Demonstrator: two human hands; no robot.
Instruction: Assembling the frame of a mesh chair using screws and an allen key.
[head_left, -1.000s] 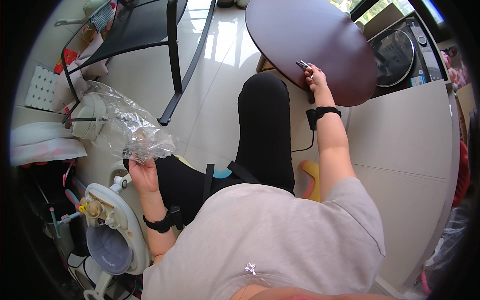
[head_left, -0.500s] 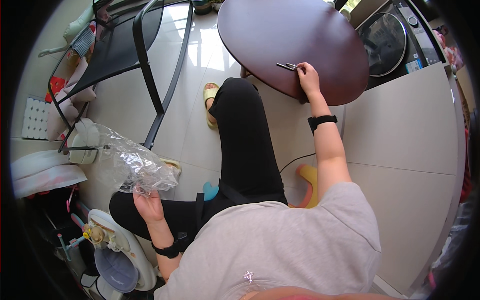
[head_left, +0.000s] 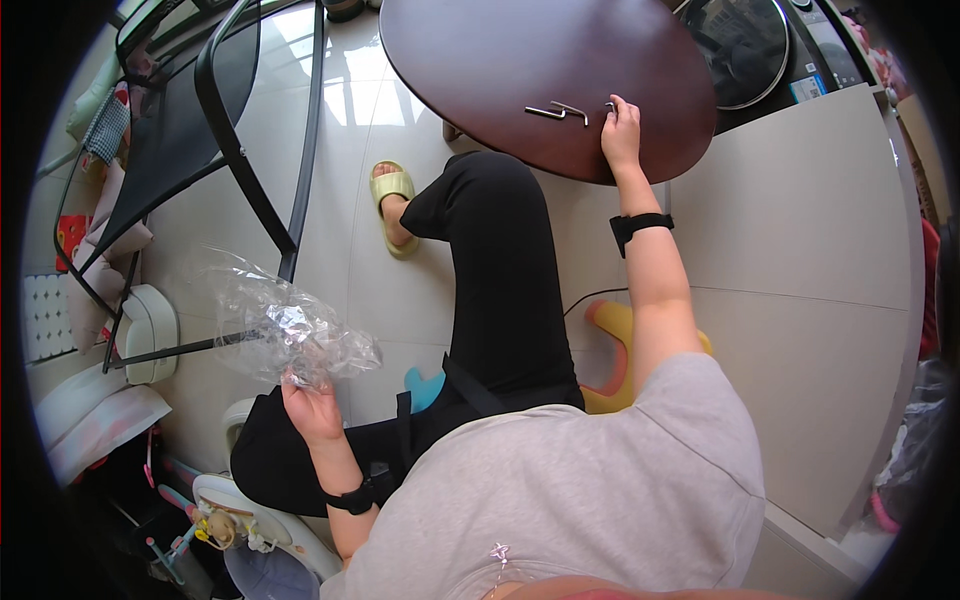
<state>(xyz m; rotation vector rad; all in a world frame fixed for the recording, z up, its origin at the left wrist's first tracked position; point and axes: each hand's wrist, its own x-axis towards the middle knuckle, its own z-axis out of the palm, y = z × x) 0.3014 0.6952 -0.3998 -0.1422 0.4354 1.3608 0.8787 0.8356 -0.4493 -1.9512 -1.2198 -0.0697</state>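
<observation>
My left hand (head_left: 315, 412) is closed on the gathered end of a crumpled clear plastic bag (head_left: 290, 325), held over my left thigh. On the dark brown oval table (head_left: 520, 50) my right hand (head_left: 622, 138) has its fingers pinched together near the table's edge. A small shiny metal piece (head_left: 610, 106) shows at those fingertips; its kind is too small to make out. Just left of that hand lie two L-shaped metal rods like hex keys: a thicker one (head_left: 545, 113) and a thinner one (head_left: 570, 108), close together.
A black-framed chair (head_left: 190, 150) stands at the left. Beyond the table at the right is a black cooker (head_left: 735, 50), with a pale cabinet (head_left: 790, 220) in front. A yellow and pink curved piece (head_left: 610, 345) and a baby seat (head_left: 265, 545) are near me.
My right hand has moved off the metal rods, leaving them on the table, and a small metal piece shows at its fingertips. My left hand still holds the bag. The view has shifted.
</observation>
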